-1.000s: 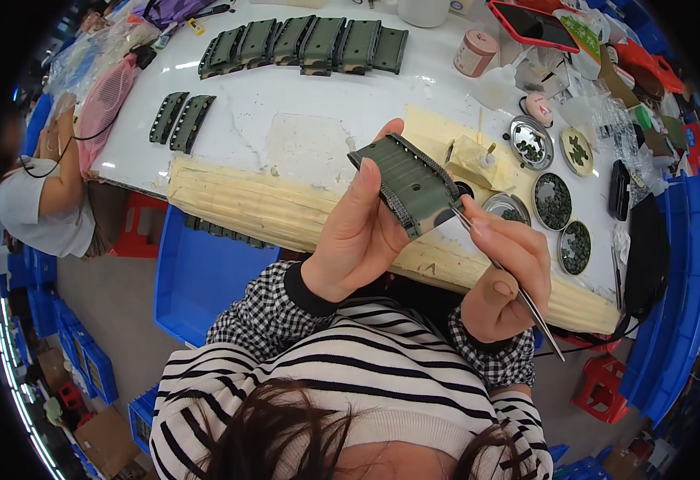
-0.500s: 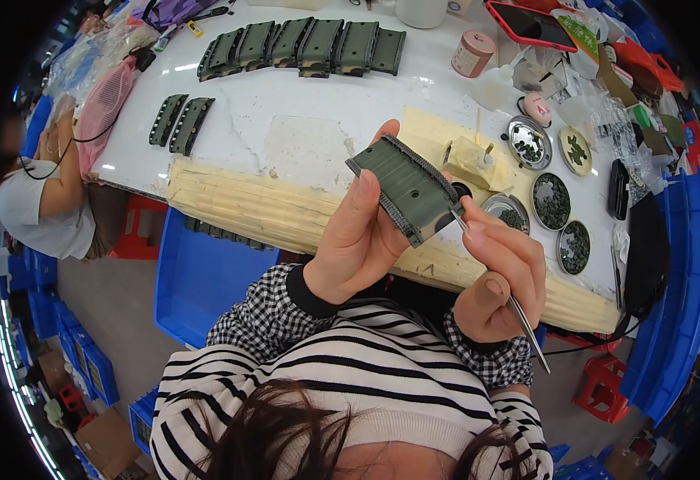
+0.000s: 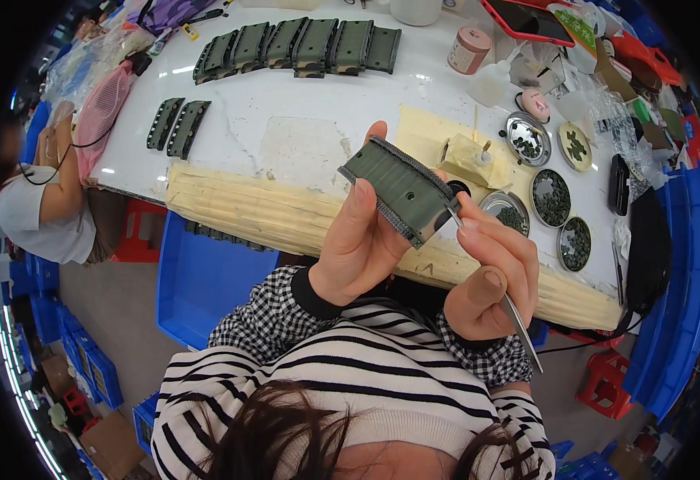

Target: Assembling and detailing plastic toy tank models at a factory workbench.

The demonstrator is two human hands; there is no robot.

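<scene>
Close in front of the striped top [image 3: 318, 352], the two hands are up and busy. The left hand [image 3: 358, 244] pinches a curved green piece [image 3: 394, 180], with the thumb on the near side and the fingers behind. It is held by its left part, maybe to leave the right end free. The right hand [image 3: 498, 276] pinches thin metal tweezers [image 3: 522, 332] between thumb and fingers. Their tip is at the right end of the piece; I cannot tell just what it grips. The piece is up in the air over the soft cream pad [image 3: 246, 206] on the bench's front edge, which may be there to rest arms on. Below the pad, on the left, is a big blue bin [image 3: 206, 284]. Past the hands, round dishes [image 3: 524, 126] with small green bits sit on the right, maybe so the right hand can get to them. A cream block [image 3: 463, 160] stands near them. On the left of the bench [image 3: 230, 132], two dark strips [image 3: 175, 128] lie side by side. Farther back, more green pieces [image 3: 318, 44] lie in a row, perhaps to keep them out of the way. A pink tin [image 3: 470, 50] stands to their right.
</scene>
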